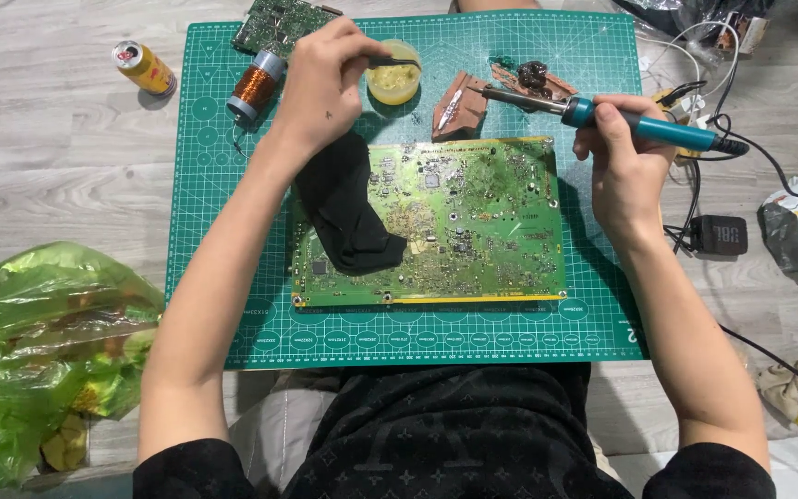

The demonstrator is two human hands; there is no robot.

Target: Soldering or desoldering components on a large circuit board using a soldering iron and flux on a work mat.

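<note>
A large green circuit board [473, 222] lies on a green cutting mat [223, 212], with a black cloth [348, 208] draped over its left part. My left hand [320, 79] holds thin dark tweezers [394, 63] whose tip dips into a small round yellow tub [392, 85] at the mat's far side. My right hand [616, 157] grips a soldering iron with a teal handle [644, 125]; its metal tip [510, 95] points left, above a brown stand [462, 106] beyond the board.
A copper wire spool [253, 88] and a second circuit board [279, 20] sit at the mat's far left. A yellow drink can [144, 67] lies on the floor. A green plastic bag [39, 342] is at left. Cables and a black box [719, 235] lie at right.
</note>
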